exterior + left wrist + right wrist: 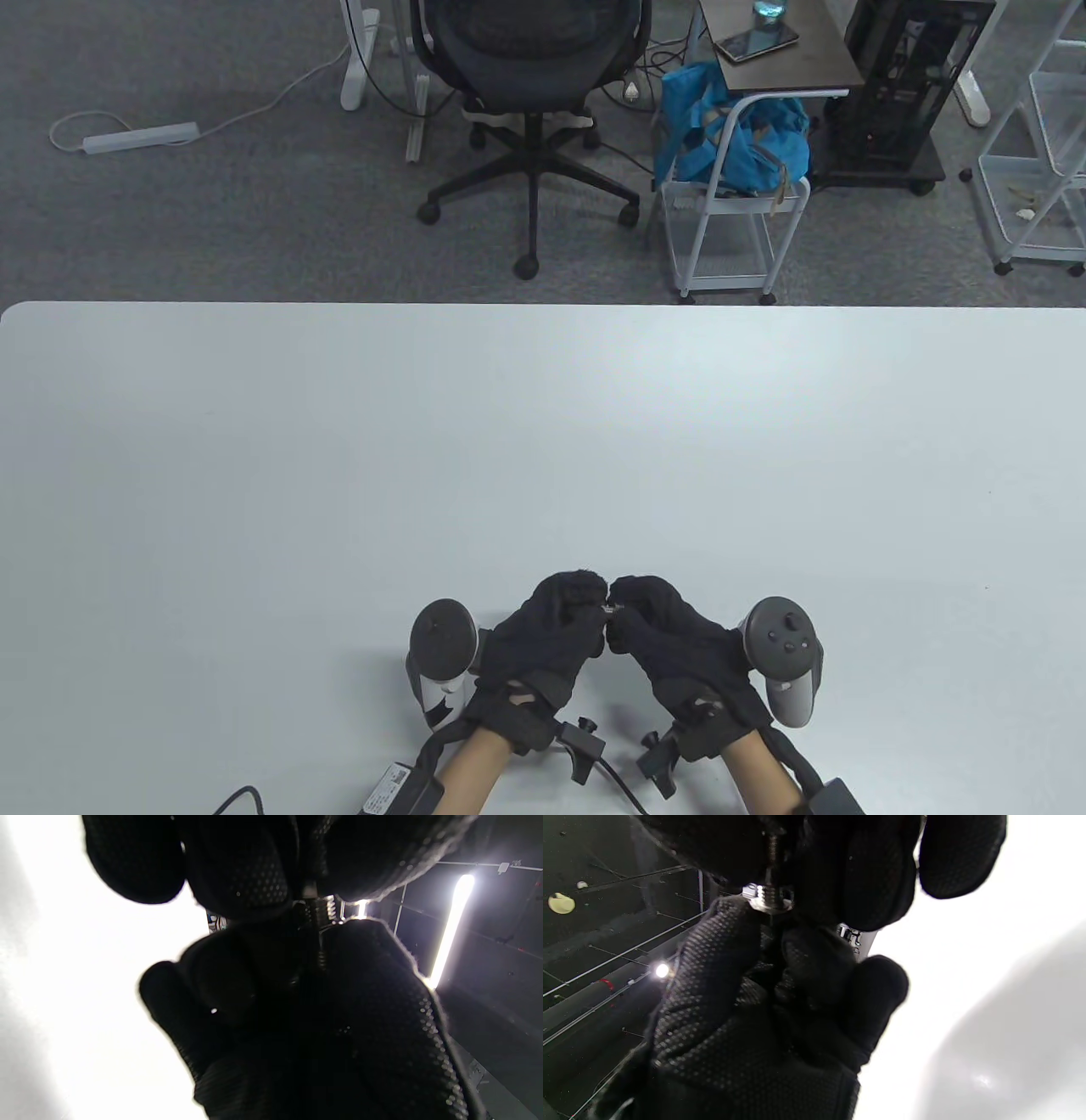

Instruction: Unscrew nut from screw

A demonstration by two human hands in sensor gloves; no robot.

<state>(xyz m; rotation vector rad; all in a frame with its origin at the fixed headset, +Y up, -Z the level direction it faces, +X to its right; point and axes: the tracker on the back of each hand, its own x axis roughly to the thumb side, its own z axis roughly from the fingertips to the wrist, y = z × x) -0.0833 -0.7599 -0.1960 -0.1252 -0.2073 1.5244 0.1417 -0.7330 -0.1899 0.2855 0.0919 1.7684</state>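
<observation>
Both gloved hands meet fingertip to fingertip low at the table's front middle. A small silver screw shows between them. In the right wrist view the silver nut sits on the thread. The nut lies against the left hand's thumb and finger. The thread runs up into the right hand's fingers, which pinch it. My left hand pinches at the nut end and my right hand at the screw end. In the left wrist view the thread shows between the left fingers and the right hand. The screw's head is hidden.
The white table stretches wide ahead and to both sides of the hands. Beyond its far edge stand an office chair and a white cart on the floor.
</observation>
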